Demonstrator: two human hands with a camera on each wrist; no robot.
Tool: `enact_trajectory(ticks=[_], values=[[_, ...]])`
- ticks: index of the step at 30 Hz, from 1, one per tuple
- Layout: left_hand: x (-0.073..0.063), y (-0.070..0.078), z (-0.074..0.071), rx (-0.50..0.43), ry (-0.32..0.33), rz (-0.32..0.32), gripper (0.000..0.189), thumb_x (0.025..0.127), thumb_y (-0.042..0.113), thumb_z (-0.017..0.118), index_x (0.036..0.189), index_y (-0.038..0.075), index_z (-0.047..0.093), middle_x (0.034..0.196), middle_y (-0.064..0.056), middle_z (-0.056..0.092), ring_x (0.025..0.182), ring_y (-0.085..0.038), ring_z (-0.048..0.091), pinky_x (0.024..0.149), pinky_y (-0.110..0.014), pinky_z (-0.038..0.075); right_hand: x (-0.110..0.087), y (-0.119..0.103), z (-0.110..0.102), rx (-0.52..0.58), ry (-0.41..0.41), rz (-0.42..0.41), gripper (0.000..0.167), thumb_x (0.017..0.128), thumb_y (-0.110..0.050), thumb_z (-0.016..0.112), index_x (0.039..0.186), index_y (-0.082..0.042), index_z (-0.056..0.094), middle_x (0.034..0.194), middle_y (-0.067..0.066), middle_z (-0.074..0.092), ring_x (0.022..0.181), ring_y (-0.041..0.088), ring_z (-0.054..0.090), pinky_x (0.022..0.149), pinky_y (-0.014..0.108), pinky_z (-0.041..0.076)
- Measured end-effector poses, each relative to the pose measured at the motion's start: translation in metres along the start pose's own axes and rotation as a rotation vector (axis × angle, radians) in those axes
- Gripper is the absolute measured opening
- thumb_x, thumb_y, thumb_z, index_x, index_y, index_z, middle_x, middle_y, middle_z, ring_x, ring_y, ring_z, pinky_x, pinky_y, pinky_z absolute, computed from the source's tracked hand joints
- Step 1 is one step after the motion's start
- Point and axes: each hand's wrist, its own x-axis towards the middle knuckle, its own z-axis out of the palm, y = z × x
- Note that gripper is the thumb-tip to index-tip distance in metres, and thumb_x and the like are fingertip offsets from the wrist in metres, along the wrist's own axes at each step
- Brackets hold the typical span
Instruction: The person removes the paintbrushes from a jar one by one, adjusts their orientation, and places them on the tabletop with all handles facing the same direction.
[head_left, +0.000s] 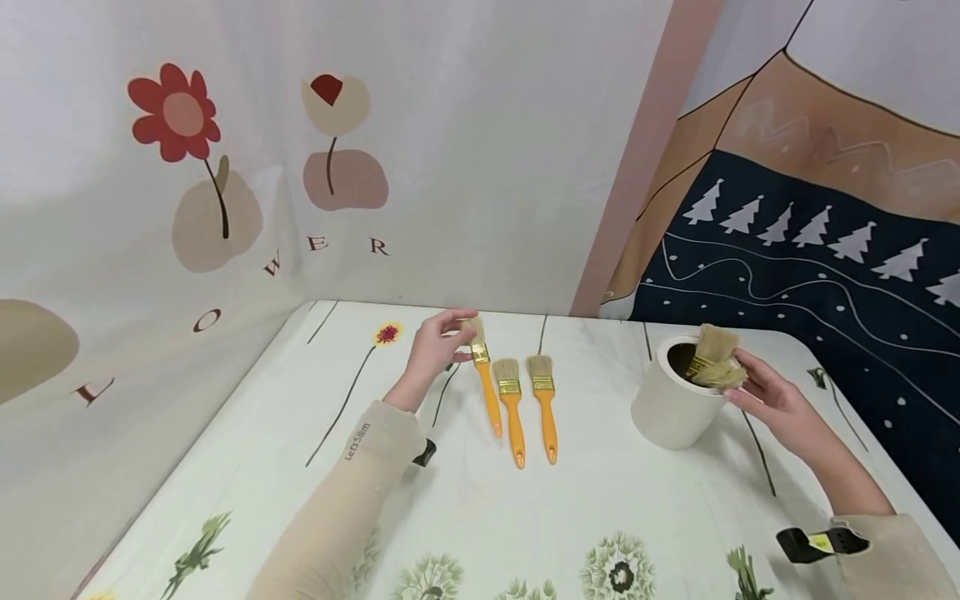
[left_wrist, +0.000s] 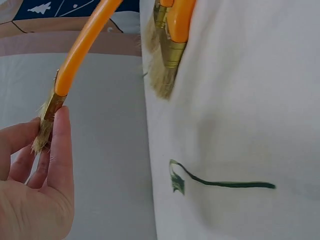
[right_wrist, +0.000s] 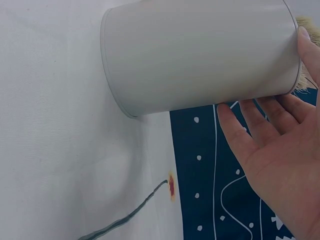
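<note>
Left hand (head_left: 438, 342) is pinching a brush (head_left: 487, 385) by the bristle end, well left of the white pot (head_left: 667, 408), handle toward the wearer. Second brush (head_left: 513, 412), third brush (head_left: 545, 408) between. Right hand (head_left: 776, 404) at pot's right rim, fingers loosely straight.

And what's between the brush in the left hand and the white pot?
Between the paintbrush in the left hand and the white pot, the head view shows two more orange-handled paintbrushes lying side by side.
</note>
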Motion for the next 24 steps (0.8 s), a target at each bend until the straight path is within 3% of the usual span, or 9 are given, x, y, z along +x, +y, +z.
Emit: enact_trajectory(ticks=[3,7,16,24], values=[[0.002,-0.007,0.001,0.031,-0.023,-0.04,0.033,0.097,0.01,0.064,0.131,0.012,0.064,0.12,-0.014,0.062,0.097,-0.02,0.067,0.074,-0.03,0.063,0.0,0.0,0.0,-0.003,0.0,0.004,0.067,0.105,-0.01,0.049,0.16,-0.007,0.011,0.155,-0.017,0.022,0.118,-0.027,0.031,0.089,-0.005,0.036],[0.003,-0.013,0.005,0.069,-0.052,-0.088,0.033,0.098,0.011,0.063,0.13,0.012,0.064,0.123,-0.014,0.062,0.1,-0.025,0.069,0.075,-0.03,0.063,0.0,0.0,0.0,-0.001,0.003,-0.003,0.067,0.105,-0.009,0.049,0.16,-0.006,0.011,0.155,-0.017,0.023,0.118,-0.027,0.031,0.089,-0.005,0.036],[0.003,-0.022,0.009,0.123,-0.067,-0.168,0.032,0.097,0.008,0.063,0.129,0.009,0.064,0.121,-0.016,0.061,0.092,-0.022,0.069,0.077,-0.035,0.064,0.0,0.0,0.0,0.001,0.003,-0.013,0.067,0.105,-0.008,0.048,0.16,-0.007,0.011,0.154,-0.018,0.024,0.118,-0.027,0.032,0.089,-0.005,0.036],[0.006,-0.033,0.01,0.199,-0.123,-0.233,0.035,0.094,0.008,0.068,0.128,0.008,0.064,0.122,-0.015,0.062,0.091,-0.019,0.068,0.079,-0.029,0.062,0.0,0.001,0.0,0.005,0.007,-0.008,0.067,0.105,-0.009,0.049,0.16,-0.008,0.012,0.153,-0.019,0.024,0.119,-0.026,0.032,0.089,-0.005,0.036]])
